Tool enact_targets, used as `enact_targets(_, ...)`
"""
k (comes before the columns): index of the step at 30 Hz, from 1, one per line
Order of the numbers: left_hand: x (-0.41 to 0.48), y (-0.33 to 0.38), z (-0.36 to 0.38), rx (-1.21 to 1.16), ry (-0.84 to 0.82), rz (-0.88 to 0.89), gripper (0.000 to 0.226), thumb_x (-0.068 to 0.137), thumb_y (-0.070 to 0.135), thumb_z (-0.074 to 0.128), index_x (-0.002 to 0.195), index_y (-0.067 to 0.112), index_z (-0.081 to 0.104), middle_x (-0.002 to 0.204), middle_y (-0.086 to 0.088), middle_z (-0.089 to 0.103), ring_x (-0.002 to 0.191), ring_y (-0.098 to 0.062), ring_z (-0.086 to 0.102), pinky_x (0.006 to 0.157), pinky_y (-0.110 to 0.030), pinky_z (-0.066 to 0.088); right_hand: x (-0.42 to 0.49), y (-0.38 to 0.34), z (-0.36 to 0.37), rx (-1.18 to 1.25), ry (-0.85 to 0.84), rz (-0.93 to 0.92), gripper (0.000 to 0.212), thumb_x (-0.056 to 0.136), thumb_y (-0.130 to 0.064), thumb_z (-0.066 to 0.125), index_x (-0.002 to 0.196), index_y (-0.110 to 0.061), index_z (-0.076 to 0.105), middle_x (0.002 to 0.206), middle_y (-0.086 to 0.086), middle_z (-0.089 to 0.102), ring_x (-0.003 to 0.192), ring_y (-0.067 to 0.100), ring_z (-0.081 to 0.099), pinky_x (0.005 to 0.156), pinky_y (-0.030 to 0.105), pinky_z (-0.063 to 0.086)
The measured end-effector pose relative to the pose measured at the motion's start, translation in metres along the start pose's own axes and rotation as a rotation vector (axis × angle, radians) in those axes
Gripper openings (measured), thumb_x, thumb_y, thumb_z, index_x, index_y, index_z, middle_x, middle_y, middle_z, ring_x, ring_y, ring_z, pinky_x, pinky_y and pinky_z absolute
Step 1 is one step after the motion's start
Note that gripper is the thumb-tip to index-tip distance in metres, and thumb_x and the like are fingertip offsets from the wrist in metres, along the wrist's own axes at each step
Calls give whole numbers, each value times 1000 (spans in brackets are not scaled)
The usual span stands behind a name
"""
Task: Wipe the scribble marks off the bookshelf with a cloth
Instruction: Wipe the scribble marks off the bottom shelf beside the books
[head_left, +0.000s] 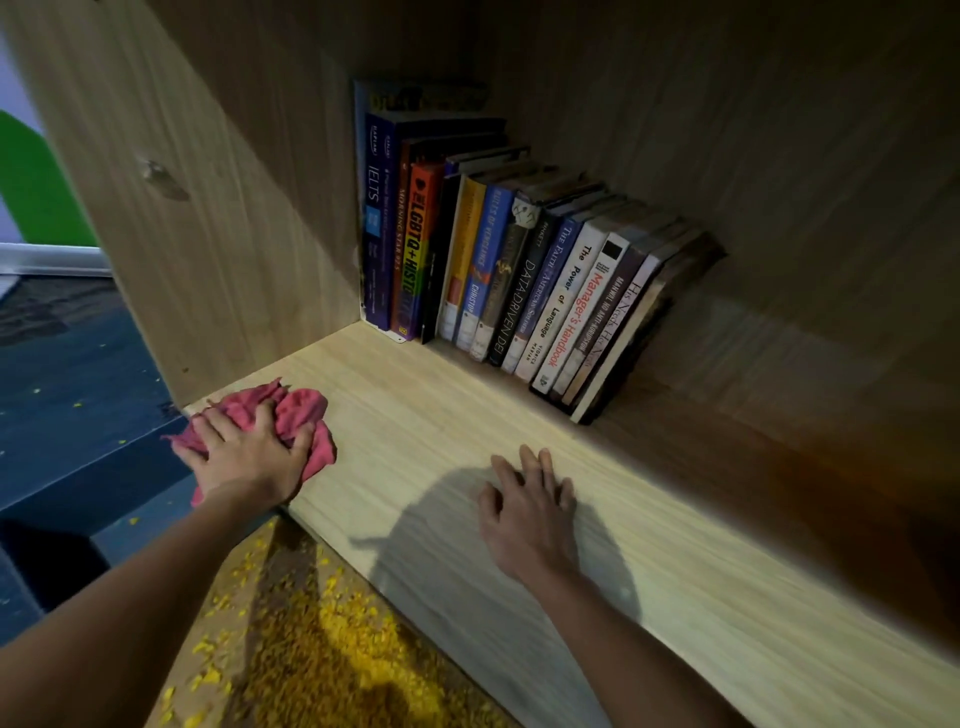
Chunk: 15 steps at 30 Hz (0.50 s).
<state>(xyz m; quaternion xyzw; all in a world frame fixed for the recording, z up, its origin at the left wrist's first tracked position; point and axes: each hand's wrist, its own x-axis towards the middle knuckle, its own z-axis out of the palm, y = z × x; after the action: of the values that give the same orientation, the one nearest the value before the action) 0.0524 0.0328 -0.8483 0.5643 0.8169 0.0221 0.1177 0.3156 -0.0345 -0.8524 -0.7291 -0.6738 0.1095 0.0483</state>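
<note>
Cloth, crumpled pink fabric (291, 421), lies at the front left corner of the light wooden bookshelf board (426, 415), bunched in the left hand (249, 452) for pressure. Right hand (530, 509) rests flat, grasping nothing, probably bracing. No scribble marks are discernible. Leaning books (519, 260) read "IELTS", "The Manager's Handbook".

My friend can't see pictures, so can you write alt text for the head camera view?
A left hand presses a crumpled pink cloth onto the front left corner of a light wooden shelf board, while the right hand rests flat on the board. A row of leaning books stands at the back.
</note>
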Motion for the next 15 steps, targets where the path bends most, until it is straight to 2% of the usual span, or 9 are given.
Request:
enact_targets(4,-24,0,1,-4,-25,-19,73,93,66,17,152,24,12,155,-31,-3,142,-50,3,114,-59,-2,-7,-1,1,82,97,-6,45,102,-35,26,145,-21,35,159,7,14,147,24,3,119,41,9)
enact_targets(7,-42,3,6,60,-34,38,71,94,64,11,153,25,6,155,-30,-2,144,-46,-2,114,-57,-4,-15,3,0,147,141,-23,43,102,-27,31,143,-18,39,155,5,23,140,24,23,112,33,26)
enact_targets(10,-65,11,13,69,-39,116,69,96,61,10,153,24,3,156,-28,-3,145,-43,-5,114,-56,-6,-43,13,15,137,187,-81,43,101,-18,32,142,-15,43,153,3,30,138,21,32,108,25,31)
enact_targets(11,-72,15,17,67,-49,135,68,96,60,11,154,24,2,157,-27,-3,145,-42,-6,114,-55,-6,-58,16,20,106,229,-93,42,97,-16,33,135,-12,52,147,4,41,132,21,43,102,24,39)
enact_targets(13,-87,27,21,91,-75,182,71,94,64,6,154,26,0,157,-25,-4,145,-40,-6,115,-54,-5,-79,25,28,175,247,-111,43,83,-18,36,110,-13,69,123,3,63,108,19,64,80,22,53)
enact_targets(15,-105,43,28,100,-106,241,88,77,69,-12,154,27,-1,157,-25,-5,146,-39,-6,115,-53,-6,-87,30,33,230,265,-117,41,78,-20,37,107,-18,67,114,1,67,101,17,65,77,20,51)
